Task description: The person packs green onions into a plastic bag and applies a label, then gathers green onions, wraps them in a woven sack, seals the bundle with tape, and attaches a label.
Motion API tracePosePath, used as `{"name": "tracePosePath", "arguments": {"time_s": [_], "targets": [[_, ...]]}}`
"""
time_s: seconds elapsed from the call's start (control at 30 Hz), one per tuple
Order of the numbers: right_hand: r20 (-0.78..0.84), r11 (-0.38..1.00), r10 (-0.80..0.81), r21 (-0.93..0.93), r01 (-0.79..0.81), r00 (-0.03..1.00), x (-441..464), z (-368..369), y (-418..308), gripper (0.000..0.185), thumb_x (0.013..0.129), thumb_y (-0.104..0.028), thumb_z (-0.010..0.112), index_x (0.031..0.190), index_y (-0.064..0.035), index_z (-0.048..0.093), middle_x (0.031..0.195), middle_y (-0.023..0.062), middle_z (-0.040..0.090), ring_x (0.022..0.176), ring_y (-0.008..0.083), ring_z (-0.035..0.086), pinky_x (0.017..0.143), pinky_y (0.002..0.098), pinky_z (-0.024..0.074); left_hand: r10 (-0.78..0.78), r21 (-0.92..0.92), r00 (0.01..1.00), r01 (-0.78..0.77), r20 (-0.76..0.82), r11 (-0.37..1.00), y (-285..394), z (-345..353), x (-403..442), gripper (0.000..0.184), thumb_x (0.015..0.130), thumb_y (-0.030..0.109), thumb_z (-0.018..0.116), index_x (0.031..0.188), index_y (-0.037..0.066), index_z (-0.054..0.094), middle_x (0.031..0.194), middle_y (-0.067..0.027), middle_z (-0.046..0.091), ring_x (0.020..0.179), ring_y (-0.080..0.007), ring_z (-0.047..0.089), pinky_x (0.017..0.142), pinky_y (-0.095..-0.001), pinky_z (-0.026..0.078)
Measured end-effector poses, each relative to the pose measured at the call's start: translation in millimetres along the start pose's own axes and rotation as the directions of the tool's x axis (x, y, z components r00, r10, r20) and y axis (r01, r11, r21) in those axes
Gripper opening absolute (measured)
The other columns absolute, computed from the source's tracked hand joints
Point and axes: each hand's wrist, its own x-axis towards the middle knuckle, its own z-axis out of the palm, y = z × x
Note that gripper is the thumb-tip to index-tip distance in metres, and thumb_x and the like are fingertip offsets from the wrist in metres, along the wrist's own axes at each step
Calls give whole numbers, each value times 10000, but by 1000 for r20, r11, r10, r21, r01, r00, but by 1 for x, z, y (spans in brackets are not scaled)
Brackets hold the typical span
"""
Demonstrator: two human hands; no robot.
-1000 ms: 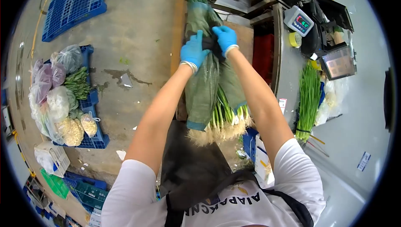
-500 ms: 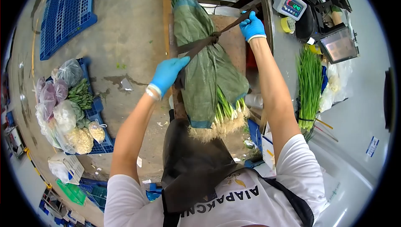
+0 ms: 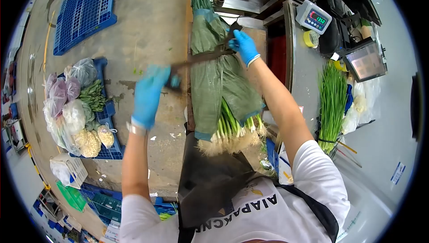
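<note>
- Nearest: spring onions (image 3: 228,120), roots toward the wearer, sheathed in green wrap (image 3: 206,88) on the worktop (image 3: 261,41).
- Left hand (image 3: 152,93): out past the wrap's left side, looks clenched on the dark strap (image 3: 203,58) (motion blur there).
- Right hand (image 3: 242,46): a bit farther, pinching the strap's other part; the two are well apart.
- Doing it well: pull evenly, strap flat and untwisted, snug without crushing stems.
- Farther right: scale (image 3: 313,17), display lit.
</note>
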Motion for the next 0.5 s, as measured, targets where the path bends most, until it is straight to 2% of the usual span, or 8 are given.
{"name": "tracePosePath", "arguments": {"time_s": [0.13,0.2,0.27,0.33,0.37,0.43,0.47,0.5], "targets": [[226,832,-258,-441,335,939,-11,3,48,390,878,-134,581,1236,-12,489,1047,100,612,983,202,603,855,316,497,438,-291,871,-369,224,883,84,65,94,283,992,216,462,1058,1,634,903,-71,658,823,-144,622,807,-290,483],[354,462,-373,-731,503,858,-29,8,44,409,791,-60,565,1198,-51,530,1111,161,596,1039,298,591,869,383,484,383,-430,894,-258,233,865,133,89,86,271,977,258,521,998,17,642,818,-26,653,720,-83,575,658,-212,443],[464,68,-297,-862,503,834,-46,25,18,364,786,-116,603,1146,-73,568,1073,194,604,1040,360,573,866,426,470,507,-489,853,-390,128,780,117,94,102,270,974,215,517,1044,4,671,888,-35,662,781,-101,565,714,-230,445],[420,116,-298,-875,469,857,-29,25,23,350,787,-183,626,1120,-84,584,1045,203,619,1005,381,582,834,435,477,612,-445,784,-512,108,735,87,81,118,307,1006,213,428,1075,-9,629,911,-83,662,837,-148,621,770,-277,482],[396,142,-298,-881,451,868,-23,24,27,347,788,-217,637,1108,-89,591,1031,207,627,987,391,586,818,440,480,494,-439,858,-393,141,808,84,78,102,336,1014,223,400,1074,-17,628,937,-89,670,874,-137,613,776,-271,472],[338,234,-274,-885,403,901,-24,19,30,382,789,-265,640,1125,-94,578,1022,215,636,947,402,599,808,445,487,536,254,844,-522,14,814,-26,55,114,310,989,227,466,1092,-13,635,1000,-72,664,856,-134,584,752,-278,464],[309,277,-264,-883,379,914,-23,16,29,401,789,-289,641,1134,-97,572,1017,219,640,927,407,605,803,447,490,115,-55,993,-116,-15,992,-51,59,103,341,995,256,449,1118,-11,623,1026,-79,661,914,-160,600,805,-308,474],[315,298,-176,-886,355,933,-16,8,32,518,767,-375,659,1191,-101,539,1062,218,635,908,412,613,806,456,497,-81,78,994,87,-70,993,-97,61,94,437,980,345,471,1187,-22,585,1131,-122,633,1045,-198,589,895,-328,454]]}}
